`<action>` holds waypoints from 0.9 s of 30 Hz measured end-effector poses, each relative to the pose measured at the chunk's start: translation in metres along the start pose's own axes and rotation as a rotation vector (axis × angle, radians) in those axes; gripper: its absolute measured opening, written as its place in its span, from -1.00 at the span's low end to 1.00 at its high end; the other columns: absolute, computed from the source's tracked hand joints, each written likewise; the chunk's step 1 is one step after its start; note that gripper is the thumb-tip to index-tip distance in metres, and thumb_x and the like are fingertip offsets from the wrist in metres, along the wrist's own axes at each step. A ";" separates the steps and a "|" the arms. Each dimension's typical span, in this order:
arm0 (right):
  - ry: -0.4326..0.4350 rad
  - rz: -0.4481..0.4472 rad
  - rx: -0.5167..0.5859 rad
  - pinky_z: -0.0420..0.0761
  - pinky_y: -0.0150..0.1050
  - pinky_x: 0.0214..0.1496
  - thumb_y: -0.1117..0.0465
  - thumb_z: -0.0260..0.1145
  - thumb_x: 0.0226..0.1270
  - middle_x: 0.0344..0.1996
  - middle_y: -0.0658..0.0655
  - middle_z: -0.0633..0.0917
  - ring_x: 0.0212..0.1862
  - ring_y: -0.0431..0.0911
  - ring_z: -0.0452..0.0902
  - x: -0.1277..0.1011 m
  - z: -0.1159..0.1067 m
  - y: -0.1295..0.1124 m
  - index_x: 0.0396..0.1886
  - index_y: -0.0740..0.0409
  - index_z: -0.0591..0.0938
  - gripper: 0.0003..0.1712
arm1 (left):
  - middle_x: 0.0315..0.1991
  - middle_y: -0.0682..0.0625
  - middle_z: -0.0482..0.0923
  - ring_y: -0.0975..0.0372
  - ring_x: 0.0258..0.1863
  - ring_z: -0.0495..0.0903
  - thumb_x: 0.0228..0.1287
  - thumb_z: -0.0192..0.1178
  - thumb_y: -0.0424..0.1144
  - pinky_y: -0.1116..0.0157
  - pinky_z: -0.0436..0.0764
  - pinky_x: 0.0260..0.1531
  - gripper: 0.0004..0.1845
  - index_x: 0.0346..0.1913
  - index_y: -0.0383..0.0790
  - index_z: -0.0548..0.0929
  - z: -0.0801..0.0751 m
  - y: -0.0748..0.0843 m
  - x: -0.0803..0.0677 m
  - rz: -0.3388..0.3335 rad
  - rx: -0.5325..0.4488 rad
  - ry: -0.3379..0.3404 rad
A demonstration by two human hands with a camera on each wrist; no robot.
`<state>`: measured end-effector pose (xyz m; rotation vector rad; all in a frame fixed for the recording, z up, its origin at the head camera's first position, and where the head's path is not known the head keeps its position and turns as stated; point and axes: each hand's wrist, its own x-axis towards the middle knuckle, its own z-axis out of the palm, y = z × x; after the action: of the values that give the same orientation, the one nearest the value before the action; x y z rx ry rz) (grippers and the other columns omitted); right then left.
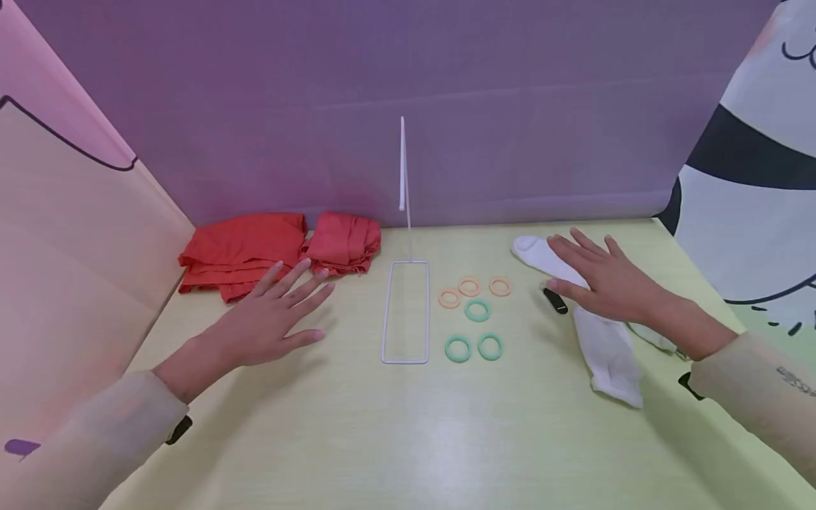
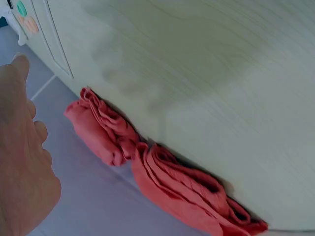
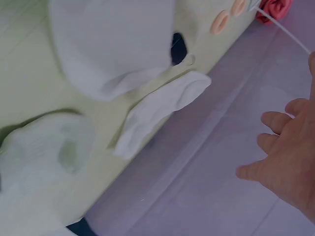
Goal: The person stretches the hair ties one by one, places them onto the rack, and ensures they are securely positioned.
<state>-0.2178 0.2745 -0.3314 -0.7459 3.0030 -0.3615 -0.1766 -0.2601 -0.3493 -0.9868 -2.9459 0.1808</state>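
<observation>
My left hand [image 1: 270, 322] hovers over the table with its fingers spread, holding nothing. Nearest to it are a large folded red cloth [image 1: 248, 244] and a smaller folded red cloth [image 1: 344, 242], both by the back edge. On the other side my right hand [image 1: 608, 280] is also held up, fingers extended, nothing in its grasp. Beneath it lie white socks [image 1: 608, 350], partly covered by the hand in the head view. A small black fob [image 1: 555, 301] with a metal ring sits just left of that hand. In the right wrist view one sock [image 3: 160, 108] stretches along the table edge.
A white wire stand [image 1: 405, 362] with a rectangular base and a tall upright is at mid-table. To its right lie three orange rings [image 1: 449, 304] and three green rings [image 1: 477, 319]. Behind the table hangs a purple backdrop [image 1: 542, 127], with printed panels [image 1: 76, 241] at both sides.
</observation>
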 end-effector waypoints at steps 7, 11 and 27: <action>-0.046 -0.027 0.016 0.53 0.10 0.22 -0.34 0.06 0.48 0.36 0.10 0.55 0.25 0.05 0.58 0.007 -0.002 -0.033 0.60 -0.20 0.16 -0.19 | 0.64 0.00 -0.03 -0.08 0.64 -0.24 0.43 -0.14 0.40 -0.26 -0.22 0.52 -0.15 0.63 0.14 -0.06 0.011 0.021 0.030 -0.049 -0.226 -0.131; -0.089 -0.065 -0.011 0.52 -0.22 -0.33 -0.39 0.05 0.44 -0.07 -0.04 0.73 -0.32 -0.23 0.58 0.019 0.006 -0.043 0.56 -0.17 0.27 -0.19 | 0.63 -0.03 -0.01 -0.10 0.63 -0.21 0.43 -0.14 0.40 -0.33 -0.15 0.48 -0.18 0.62 0.18 -0.03 0.020 0.037 0.048 -0.083 -0.352 -0.214; -0.112 -0.054 -0.037 0.33 -0.27 -0.58 -0.23 0.24 0.39 -0.59 -0.13 0.62 -0.56 -0.23 0.42 0.050 0.035 -0.054 0.46 -0.03 0.43 -0.26 | 0.66 0.04 -0.21 -0.06 0.64 -0.34 0.45 -0.11 0.35 -0.25 -0.19 0.54 -0.20 0.61 0.16 -0.02 0.044 0.067 0.070 -0.108 -0.355 -0.252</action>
<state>-0.2344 0.1976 -0.3519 -0.8227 2.8972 -0.2569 -0.1951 -0.1697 -0.4011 -0.8876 -3.3308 -0.2493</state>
